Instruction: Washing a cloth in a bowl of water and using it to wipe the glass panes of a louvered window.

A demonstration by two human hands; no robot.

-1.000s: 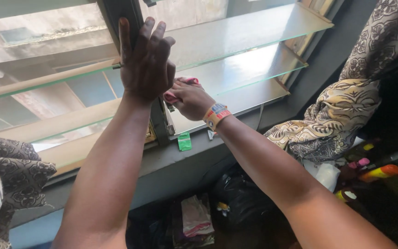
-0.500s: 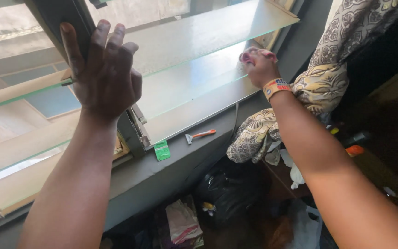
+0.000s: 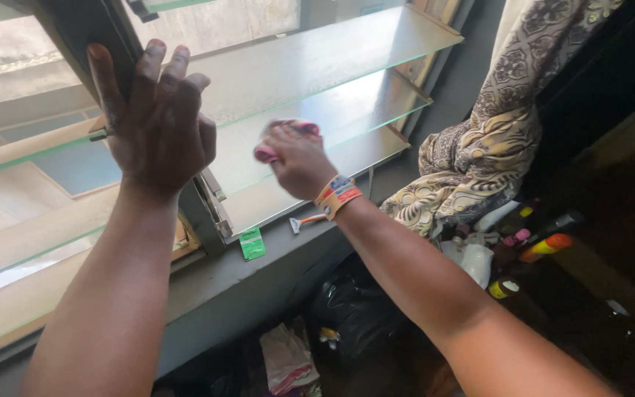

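While only the head view is given, all lines below read from it.

Left hand: the left hand (image 3: 157,121) is spread wide, fingers apart, pressed flat on the dark window post (image 3: 90,33); it seems to steady the body, and it holds nothing.
Right hand: the right hand (image 3: 297,158) is closed around a pink cloth (image 3: 277,140) and pushes it on a glass louvre slat (image 3: 317,121), so the pad meets the pane flat.
Cloth: small, pink, bunched, mostly hidden in the fist; it lies on the middle slat, near the post.
Wrist: an orange band (image 3: 338,195) sits on it.
Sill: on the grey sill (image 3: 259,276) lie a green sachet (image 3: 251,243) and an orange razor (image 3: 304,221), just below the lowest slat.
Curtain: the patterned curtain (image 3: 479,158) hangs bunched aside on the right, apart from the glass.
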